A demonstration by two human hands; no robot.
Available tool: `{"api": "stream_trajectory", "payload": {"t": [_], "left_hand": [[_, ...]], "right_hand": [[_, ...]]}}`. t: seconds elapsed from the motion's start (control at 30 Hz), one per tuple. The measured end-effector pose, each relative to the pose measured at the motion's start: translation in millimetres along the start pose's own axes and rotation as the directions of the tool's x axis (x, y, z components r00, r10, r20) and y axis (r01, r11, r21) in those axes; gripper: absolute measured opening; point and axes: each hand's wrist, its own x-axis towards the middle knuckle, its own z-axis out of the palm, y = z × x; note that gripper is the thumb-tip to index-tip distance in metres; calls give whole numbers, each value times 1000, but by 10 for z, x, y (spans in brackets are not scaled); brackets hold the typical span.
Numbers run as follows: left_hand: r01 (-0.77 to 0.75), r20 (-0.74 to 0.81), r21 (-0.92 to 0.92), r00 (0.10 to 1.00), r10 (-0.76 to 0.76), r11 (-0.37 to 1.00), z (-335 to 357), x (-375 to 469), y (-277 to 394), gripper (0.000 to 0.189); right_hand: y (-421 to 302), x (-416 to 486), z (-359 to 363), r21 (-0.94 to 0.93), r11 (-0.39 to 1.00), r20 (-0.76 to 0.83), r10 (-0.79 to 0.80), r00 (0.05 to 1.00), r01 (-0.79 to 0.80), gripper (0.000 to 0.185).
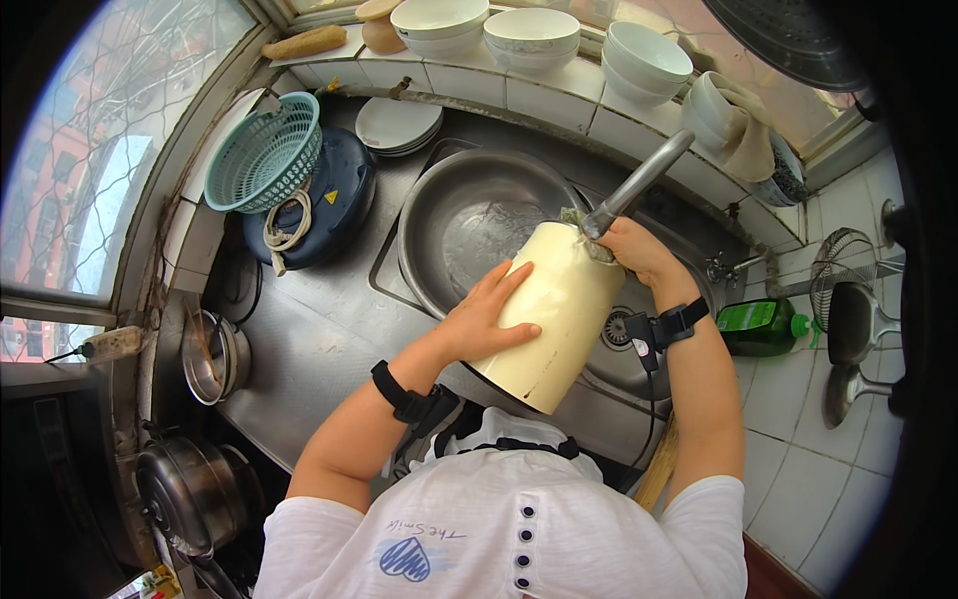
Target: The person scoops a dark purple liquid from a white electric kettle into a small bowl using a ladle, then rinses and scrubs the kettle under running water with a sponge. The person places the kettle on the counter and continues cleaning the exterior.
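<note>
A cream cylindrical container (557, 314) lies tilted over the sink, its far end close below the faucet (636, 183). Spread along its left side, my left hand (490, 314) steadies it with the thumb on top. At the far rim, my right hand (636, 247) holds a crumpled greenish cloth (601, 253) against the container, beside the faucet's mouth. The inside of the container is hidden from me. Behind and left of it, a wide metal basin (468, 217) sits over the sink with a wet-looking bottom.
At left, a teal plastic basket (262, 161) rests on a dark blue appliance (344, 202) with a coiled cord. Plates (399, 123) are stacked behind. Bowls (531, 34) line the tiled ledge. A green detergent bottle (760, 327) and hanging utensils (853, 322) are at right; metal pots (191, 487) stand lower left.
</note>
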Motion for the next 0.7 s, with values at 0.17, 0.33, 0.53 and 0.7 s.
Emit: {"api": "stream_trajectory", "payload": {"t": [0.17,0.33,0.53,0.7], "left_hand": [[-1,38,-11,999,1,1000,-9,-16,11,91],[-3,31,-11,1000,3,1000,-19,-3,2,92],[-22,36,9,999,22,1000,-32,19,-26,93],[-7,18,-50,1000,8,999,-83,0,-74,93]], "right_hand": [[120,-212,-228,371,928,244,-88,966,-9,27],[135,-177,-192,294,955,169,-88,982,35,26],[-5,-54,-9,-94,995,-87,-44,995,35,35],[95,-59,-21,338,941,-81,8,997,20,29]]}}
